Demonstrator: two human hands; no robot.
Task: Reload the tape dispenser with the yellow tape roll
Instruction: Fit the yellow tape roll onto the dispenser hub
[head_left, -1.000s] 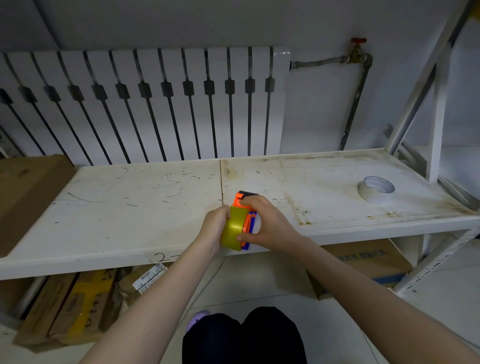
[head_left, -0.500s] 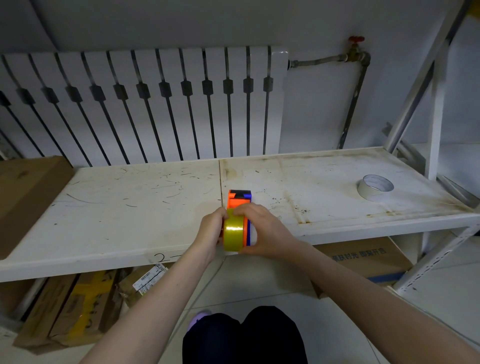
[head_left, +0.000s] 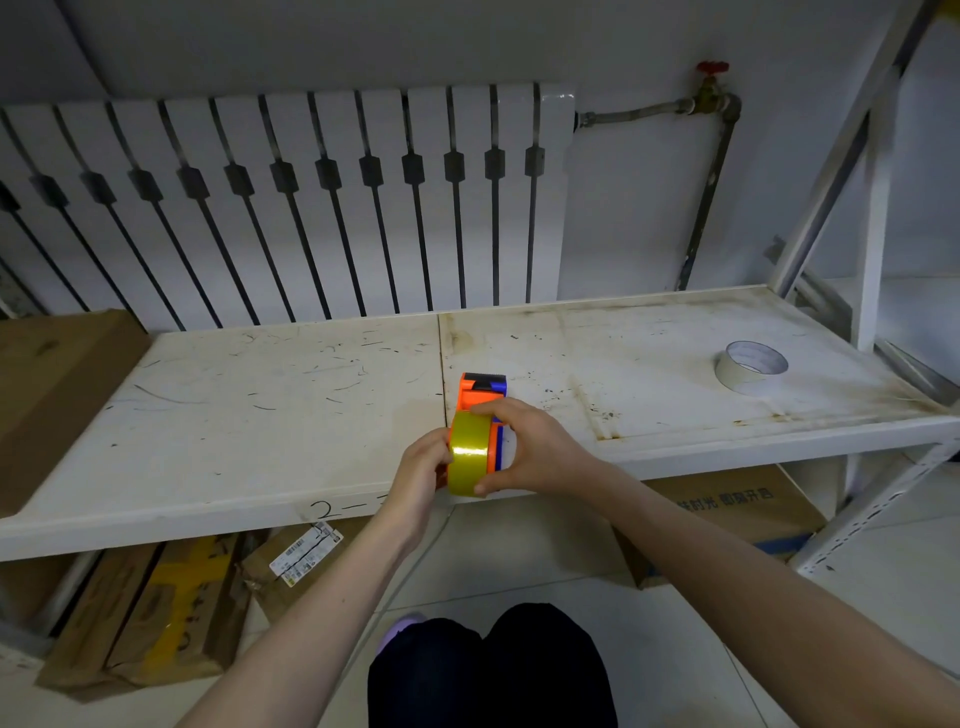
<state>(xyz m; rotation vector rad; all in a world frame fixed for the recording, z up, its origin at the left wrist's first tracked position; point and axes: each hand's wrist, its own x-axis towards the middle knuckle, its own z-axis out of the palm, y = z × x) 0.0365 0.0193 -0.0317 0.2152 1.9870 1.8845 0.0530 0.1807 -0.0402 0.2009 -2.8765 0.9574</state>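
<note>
The orange and blue tape dispenser (head_left: 480, 392) stands on edge near the front of the white shelf (head_left: 260, 405), its nose pointing away from me. The yellow tape roll (head_left: 469, 452) sits upright at the dispenser's near end, against its orange side. My left hand (head_left: 422, 467) presses on the roll's left face. My right hand (head_left: 535, 447) wraps over the roll's top and right side, thumb under the rim, covering the dispenser's blue side. Whether the roll sits on the hub is hidden by my fingers.
A white tape roll (head_left: 750, 366) lies flat at the shelf's right. A brown cardboard sheet (head_left: 52, 395) leans at the left end. A radiator (head_left: 311, 208) stands behind. Cardboard boxes (head_left: 156, 613) lie under the shelf. A rack post (head_left: 872, 234) rises at right.
The dispenser and roll have turned from tilted to straight, pointing away from me. Both hands stayed on them and shifted slightly forward over the shelf edge.
</note>
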